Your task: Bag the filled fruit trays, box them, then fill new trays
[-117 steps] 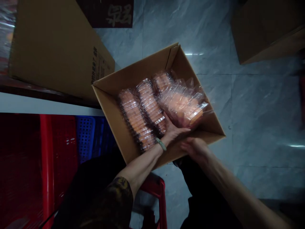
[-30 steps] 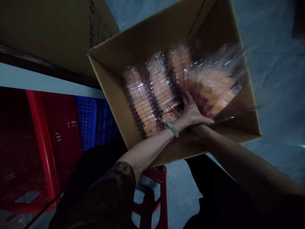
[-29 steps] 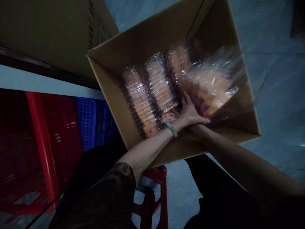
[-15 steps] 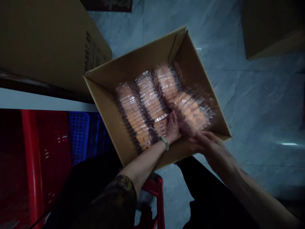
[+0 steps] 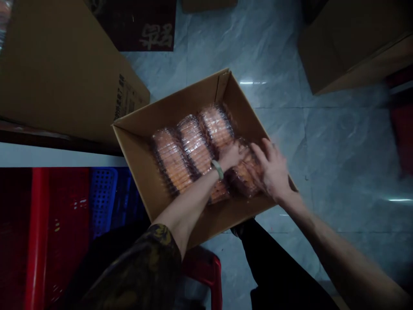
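Lowered flat, clear pack (image 5: 243, 174) in cardboard box (image 5: 190, 101), left hand (image 5: 229, 156) and right hand (image 5: 272, 170) fingers open

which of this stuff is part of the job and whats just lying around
Part of the job:
left hand
right hand
open cardboard box
clear plastic food packs

Just lying around:
big cardboard panel
cardboard carton
red crate
blue crate
red stool

The head-worn camera looks forward and steeply down, close above the cardboard box (image 5: 180, 107).
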The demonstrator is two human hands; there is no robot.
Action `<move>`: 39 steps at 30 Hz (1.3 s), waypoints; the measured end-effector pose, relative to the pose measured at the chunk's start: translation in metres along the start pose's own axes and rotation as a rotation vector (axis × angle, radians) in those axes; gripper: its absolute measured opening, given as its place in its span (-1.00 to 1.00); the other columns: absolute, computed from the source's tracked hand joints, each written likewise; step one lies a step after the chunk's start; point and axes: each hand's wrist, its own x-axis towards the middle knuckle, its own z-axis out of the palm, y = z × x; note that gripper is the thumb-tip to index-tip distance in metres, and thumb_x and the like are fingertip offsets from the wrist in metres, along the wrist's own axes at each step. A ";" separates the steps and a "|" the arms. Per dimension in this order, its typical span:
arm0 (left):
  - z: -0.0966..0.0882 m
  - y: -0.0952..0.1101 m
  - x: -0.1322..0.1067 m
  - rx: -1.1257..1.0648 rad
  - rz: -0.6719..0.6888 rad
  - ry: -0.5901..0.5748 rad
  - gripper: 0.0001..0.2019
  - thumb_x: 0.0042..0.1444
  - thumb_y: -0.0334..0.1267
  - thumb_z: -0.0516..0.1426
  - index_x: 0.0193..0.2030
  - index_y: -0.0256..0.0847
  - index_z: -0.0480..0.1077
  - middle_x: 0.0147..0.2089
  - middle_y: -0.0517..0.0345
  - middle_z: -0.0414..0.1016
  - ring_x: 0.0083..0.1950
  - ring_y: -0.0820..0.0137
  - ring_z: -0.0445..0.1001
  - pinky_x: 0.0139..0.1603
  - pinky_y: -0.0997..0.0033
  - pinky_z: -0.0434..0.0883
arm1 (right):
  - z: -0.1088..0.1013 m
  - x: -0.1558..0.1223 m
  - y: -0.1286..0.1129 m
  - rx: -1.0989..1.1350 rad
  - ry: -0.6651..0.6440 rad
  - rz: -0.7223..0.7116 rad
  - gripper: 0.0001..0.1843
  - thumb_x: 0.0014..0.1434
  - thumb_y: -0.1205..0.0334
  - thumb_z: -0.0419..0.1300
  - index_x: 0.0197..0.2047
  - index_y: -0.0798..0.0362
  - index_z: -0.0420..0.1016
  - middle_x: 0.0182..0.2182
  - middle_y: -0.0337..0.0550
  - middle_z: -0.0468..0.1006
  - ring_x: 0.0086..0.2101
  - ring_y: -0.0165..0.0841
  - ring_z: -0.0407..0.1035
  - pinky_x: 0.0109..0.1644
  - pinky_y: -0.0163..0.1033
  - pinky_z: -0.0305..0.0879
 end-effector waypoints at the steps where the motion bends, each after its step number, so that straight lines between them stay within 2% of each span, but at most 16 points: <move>1: 0.009 0.002 -0.007 0.045 0.005 -0.056 -0.59 0.17 -0.17 -0.02 0.10 -0.36 0.23 0.04 -0.17 0.37 0.04 0.19 0.35 0.06 0.21 0.27 | 0.005 -0.001 0.001 -0.078 -0.116 -0.020 -0.50 0.21 0.06 -0.01 0.19 0.01 0.20 0.18 0.08 0.17 0.15 0.04 0.05 0.04 0.16 0.19; 3: 0.025 0.001 -0.026 0.120 0.006 -0.054 -0.54 0.22 -0.18 -0.09 0.22 -0.31 0.09 0.18 -0.16 0.25 0.13 0.18 0.29 0.10 0.18 0.24 | 0.012 -0.011 -0.001 -0.182 -0.267 -0.027 -0.53 0.24 0.06 -0.06 0.17 -0.01 0.25 0.16 0.06 0.23 0.14 0.06 0.05 -0.02 0.14 0.23; 6: 0.039 -0.009 -0.042 0.117 -0.060 -0.024 -0.49 0.26 -0.07 -0.19 0.30 -0.21 -0.04 0.31 -0.09 0.08 0.23 0.17 0.18 0.16 0.16 0.20 | 0.023 -0.028 -0.008 -0.239 -0.329 -0.006 -0.52 0.24 0.09 -0.06 0.20 0.01 0.24 0.23 0.05 0.13 0.20 0.07 -0.06 0.02 0.11 0.22; 10: 0.050 -0.024 -0.014 0.160 -0.134 -0.181 -0.49 0.25 -0.07 -0.21 0.28 -0.23 0.01 0.30 -0.14 0.09 0.22 0.06 0.18 0.09 0.00 0.24 | 0.045 -0.015 -0.012 -0.232 -0.475 0.070 -0.44 0.22 0.12 -0.06 0.26 0.13 0.13 0.24 0.09 0.13 0.20 0.09 -0.05 0.05 0.11 0.20; 12: 0.053 -0.027 0.002 0.176 -0.121 -0.213 -0.50 0.23 -0.12 -0.17 0.27 -0.26 0.04 0.29 -0.16 0.10 0.22 0.05 0.19 0.08 -0.03 0.24 | 0.055 -0.004 -0.011 -0.236 -0.518 0.097 -0.42 0.23 0.15 -0.08 0.29 0.18 0.07 0.24 0.09 0.12 0.20 0.10 -0.06 0.07 0.15 0.17; 14: 0.051 -0.025 0.007 0.180 -0.097 -0.225 -0.50 0.22 -0.14 -0.14 0.27 -0.29 0.04 0.30 -0.17 0.09 0.24 0.06 0.16 0.11 -0.02 0.22 | 0.057 -0.001 -0.009 -0.238 -0.518 0.079 -0.43 0.23 0.17 -0.08 0.28 0.18 0.09 0.25 0.09 0.11 0.21 0.12 -0.09 0.06 0.15 0.18; 17: 0.045 -0.013 -0.013 0.185 -0.080 -0.188 -0.47 0.25 -0.10 -0.19 0.30 -0.29 0.00 0.34 -0.15 0.02 0.30 0.09 0.05 0.17 -0.02 0.16 | 0.043 -0.014 0.000 -0.189 -0.449 0.028 -0.51 0.23 0.16 -0.06 0.20 0.11 0.22 0.19 0.05 0.23 0.13 0.00 0.12 -0.04 0.01 0.27; 20: 0.047 0.002 -0.046 0.190 0.009 -0.114 -0.39 0.22 0.07 -0.23 0.32 -0.23 -0.03 0.38 -0.09 -0.08 0.37 0.03 -0.17 0.21 -0.13 0.06 | 0.025 -0.040 0.014 -0.211 -0.238 0.019 -0.56 0.25 0.13 -0.06 0.11 0.15 0.30 0.07 0.08 0.36 0.03 -0.08 0.24 -0.04 -0.04 0.24; 23: 0.063 0.007 -0.068 0.255 0.173 -0.125 -0.34 0.16 0.15 -0.13 0.31 -0.18 0.01 0.38 -0.09 -0.04 0.37 -0.08 -0.21 0.18 -0.29 -0.01 | 0.018 -0.065 0.026 -0.216 -0.031 -0.020 -0.61 0.26 0.15 -0.05 0.04 0.21 0.34 -0.01 0.10 0.42 0.00 -0.12 0.26 -0.01 -0.08 0.18; 26: 0.082 -0.002 -0.071 0.356 0.260 -0.091 -0.35 0.16 0.10 -0.10 0.31 -0.21 0.02 0.37 -0.12 -0.02 0.35 -0.09 -0.17 0.17 -0.36 -0.08 | 0.023 -0.076 0.028 -0.133 0.097 -0.037 -0.68 0.26 0.24 -0.06 0.01 0.16 0.35 -0.08 -0.01 0.48 -0.07 -0.21 0.32 -0.04 -0.12 0.13; 29: 0.095 -0.015 -0.066 0.423 0.298 -0.091 -0.38 0.20 0.04 -0.13 0.32 -0.27 0.00 0.36 -0.18 -0.02 0.35 -0.11 -0.14 0.16 -0.36 -0.06 | 0.028 -0.077 0.026 -0.077 0.145 -0.049 -0.70 0.24 0.28 -0.06 -0.01 0.11 0.35 -0.12 -0.09 0.51 -0.09 -0.25 0.33 -0.07 -0.13 0.09; 32: 0.100 -0.020 -0.063 0.465 0.312 -0.115 -0.37 0.20 0.02 -0.11 0.32 -0.31 -0.01 0.36 -0.22 -0.05 0.35 -0.13 -0.16 0.16 -0.36 -0.05 | 0.028 -0.075 0.025 -0.068 0.146 -0.049 -0.71 0.24 0.28 -0.07 -0.04 0.10 0.36 -0.18 -0.11 0.54 -0.12 -0.27 0.34 -0.09 -0.14 0.07; 37: 0.088 -0.016 -0.064 0.436 0.326 -0.162 -0.34 0.17 0.05 -0.08 0.32 -0.30 -0.01 0.37 -0.28 -0.08 0.37 -0.12 -0.21 0.18 -0.34 -0.08 | 0.026 -0.075 0.024 -0.067 0.131 -0.036 -0.72 0.23 0.30 -0.08 -0.08 0.10 0.37 -0.23 -0.11 0.55 -0.16 -0.27 0.34 -0.12 -0.14 0.05; 39: 0.083 -0.014 -0.066 0.414 0.234 -0.111 -0.34 0.17 0.05 -0.09 0.33 -0.29 -0.05 0.38 -0.28 -0.15 0.38 -0.08 -0.25 0.20 -0.28 -0.08 | 0.026 -0.075 0.023 -0.066 0.146 -0.033 -0.72 0.22 0.30 -0.08 -0.09 0.10 0.38 -0.24 -0.11 0.55 -0.17 -0.26 0.34 -0.13 -0.13 0.05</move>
